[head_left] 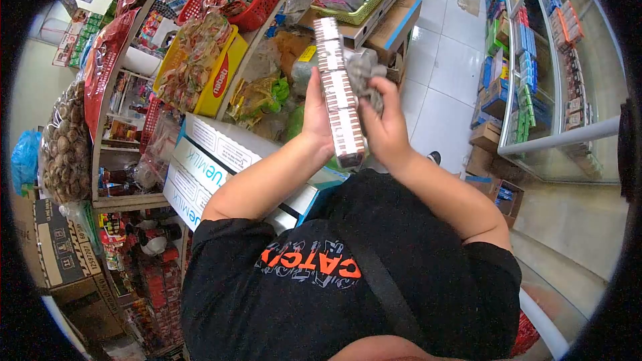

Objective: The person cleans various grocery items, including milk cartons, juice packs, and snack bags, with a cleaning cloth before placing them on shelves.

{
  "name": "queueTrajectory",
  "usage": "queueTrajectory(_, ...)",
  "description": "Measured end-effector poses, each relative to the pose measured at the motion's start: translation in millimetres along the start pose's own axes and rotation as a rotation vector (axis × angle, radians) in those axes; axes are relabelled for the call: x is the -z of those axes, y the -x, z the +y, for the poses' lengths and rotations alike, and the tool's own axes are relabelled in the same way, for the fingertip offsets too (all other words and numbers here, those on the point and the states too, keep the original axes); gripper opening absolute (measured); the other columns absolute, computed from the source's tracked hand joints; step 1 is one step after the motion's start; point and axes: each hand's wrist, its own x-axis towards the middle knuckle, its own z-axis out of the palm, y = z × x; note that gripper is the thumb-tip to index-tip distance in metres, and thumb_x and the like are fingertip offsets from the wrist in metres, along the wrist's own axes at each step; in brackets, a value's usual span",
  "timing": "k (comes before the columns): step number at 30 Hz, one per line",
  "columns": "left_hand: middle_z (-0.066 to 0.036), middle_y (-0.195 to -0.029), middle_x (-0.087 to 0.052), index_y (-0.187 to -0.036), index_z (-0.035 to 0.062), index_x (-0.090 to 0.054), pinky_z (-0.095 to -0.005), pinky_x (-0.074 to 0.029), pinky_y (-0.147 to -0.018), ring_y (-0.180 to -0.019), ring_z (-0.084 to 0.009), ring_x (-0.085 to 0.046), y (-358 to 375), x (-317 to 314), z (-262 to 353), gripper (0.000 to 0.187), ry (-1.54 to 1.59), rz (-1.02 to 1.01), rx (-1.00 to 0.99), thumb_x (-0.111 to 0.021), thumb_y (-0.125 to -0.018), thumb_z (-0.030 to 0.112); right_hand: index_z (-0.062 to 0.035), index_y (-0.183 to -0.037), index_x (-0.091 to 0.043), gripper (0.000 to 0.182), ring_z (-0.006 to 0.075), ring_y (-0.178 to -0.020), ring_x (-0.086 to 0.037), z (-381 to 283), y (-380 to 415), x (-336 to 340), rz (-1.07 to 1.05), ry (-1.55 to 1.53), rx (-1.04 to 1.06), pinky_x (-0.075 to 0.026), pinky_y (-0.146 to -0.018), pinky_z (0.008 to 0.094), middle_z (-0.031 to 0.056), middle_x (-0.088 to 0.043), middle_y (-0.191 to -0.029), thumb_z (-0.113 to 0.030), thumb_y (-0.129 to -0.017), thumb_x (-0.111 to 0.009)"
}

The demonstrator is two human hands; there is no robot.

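My left hand (317,115) is closed on a long, narrow stack of small boxes (340,90), white with dark stripes along the edges. The stack is held tilted upright in front of my chest. At its right side, my right hand (388,117) grips a crumpled grey cloth (365,74), which is against or very near the stack. Part of my left hand's fingers is hidden behind the boxes. What the small boxes contain cannot be made out.
Milk cartons (200,173) stand close by on the left. Behind them are a yellow tub (219,76) of packets, a red basket (267,6) and a green basket (358,10) of greens. A glass display case (568,93) lines the right, beyond the tiled floor (428,60).
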Motion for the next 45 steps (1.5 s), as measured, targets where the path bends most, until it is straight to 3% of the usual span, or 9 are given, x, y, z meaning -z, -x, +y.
queueTrajectory(7, -0.008, -0.115, -0.050, -0.124, 0.0060, -0.039, -0.0320, -0.042, -0.089, -0.103, -0.0187, -0.051, -3, -8, -7, 0.045, -0.170, -0.053, 0.127, -0.040, -0.091, 0.036, -0.0041, -0.096, -0.044, 0.023, 0.0350, -0.104, -0.044, -8, -20, 14, 0.068, -0.013, 0.316, -0.031, -0.092, 0.0414, 0.0217, -0.044, -0.110, -0.021, -0.084, -0.054)
queueTrajectory(11, -0.014, -0.117, -0.050, -0.126, 0.0064, -0.038, -0.0366, -0.045, -0.087, -0.098, -0.0268, -0.056, 12, -15, -10, 0.065, -0.171, -0.036, 0.310, -0.033, -0.085, 0.058, -0.0024, -0.090, -0.048, 0.019, 0.0382, -0.116, -0.040, -35, -50, 19, -0.050, 0.137, 0.329, -0.031, -0.096, 0.0423, 0.0187, -0.050, -0.110, -0.015, -0.080, -0.057)
queueTrajectory(16, -0.010, -0.115, -0.051, -0.122, 0.0100, -0.040, -0.0417, -0.043, -0.087, -0.100, -0.0252, -0.054, -23, 72, -29, 0.061, -0.306, -0.200, -0.194, -0.029, -0.086, 0.057, -0.0044, -0.089, -0.051, 0.020, 0.0375, -0.114, -0.044, -42, -19, 3, -0.433, 0.070, 0.420, -0.036, -0.092, 0.0420, 0.0141, -0.056, -0.101, -0.006, -0.073, -0.062)
queueTrajectory(18, -0.013, -0.119, -0.049, -0.128, 0.0083, -0.036, -0.0405, -0.042, -0.090, -0.101, -0.0290, -0.054, -2, 3, 2, 0.073, 0.071, -0.096, 0.178, -0.033, -0.081, 0.064, -0.0046, -0.089, -0.051, 0.020, 0.0374, -0.114, -0.044, -46, -17, 2, -0.488, 0.024, 0.461, -0.036, -0.092, 0.0424, 0.0140, -0.056, -0.099, -0.006, -0.073, -0.063)
queueTrajectory(22, -0.015, -0.113, -0.050, -0.126, 0.0111, -0.039, -0.0461, -0.038, -0.094, -0.105, -0.0291, -0.051, 4, 6, -4, 0.069, 0.216, 0.014, 0.227, -0.030, -0.081, 0.063, -0.0044, -0.088, -0.050, 0.020, 0.0377, -0.115, -0.043, -43, -42, 6, -0.399, 0.165, 0.490, -0.036, -0.093, 0.0436, 0.0141, -0.055, -0.096, -0.006, -0.073, -0.063)
queueTrajectory(30, -0.017, -0.114, -0.049, -0.128, 0.0074, -0.035, -0.0506, -0.043, -0.086, -0.103, -0.0371, -0.050, 6, -4, 0, 0.077, 0.130, -0.182, 0.234, -0.032, -0.077, 0.065, -0.0036, -0.097, -0.051, 0.022, 0.0207, -0.090, -0.052, 25, -78, 55, 0.260, 0.215, 0.005, -0.040, -0.084, 0.0302, 0.0085, -0.055, -0.096, -0.006, -0.076, -0.054)
queueTrajectory(35, -0.015, -0.113, -0.051, -0.124, 0.0091, -0.040, -0.0487, -0.042, -0.087, -0.102, -0.0337, -0.052, -1, -6, -2, 0.076, 0.102, -0.040, 0.180, -0.028, -0.077, 0.067, -0.0037, -0.105, -0.051, 0.024, 0.0245, -0.104, -0.049, -44, -32, 35, 0.028, -0.435, -0.296, -0.035, -0.093, 0.0362, 0.0105, -0.054, -0.104, -0.009, -0.082, -0.049)
queueTrajectory(39, -0.015, -0.122, -0.046, -0.127, 0.0130, -0.039, -0.0474, -0.040, -0.090, -0.107, -0.0314, -0.050, 10, -8, 2, 0.074, 0.049, -0.097, 0.214, -0.027, -0.077, 0.066, -0.0019, -0.104, -0.052, 0.022, 0.0369, -0.108, -0.046, -53, -42, 24, -0.214, 0.234, 0.507, -0.033, -0.094, 0.0419, 0.0178, -0.052, -0.107, -0.010, -0.085, -0.047)
queueTrajectory(45, -0.014, -0.119, -0.048, -0.128, 0.0121, -0.038, -0.0505, -0.041, -0.088, -0.102, -0.0312, -0.053, 13, -20, 7, 0.074, 0.119, -0.230, 0.283, -0.030, -0.077, 0.065, -0.0016, -0.104, -0.050, 0.021, 0.0274, -0.101, -0.051, 16, -31, 40, 0.143, -0.169, -0.213, -0.039, -0.089, 0.0364, 0.0151, -0.054, -0.103, -0.009, -0.087, -0.041)
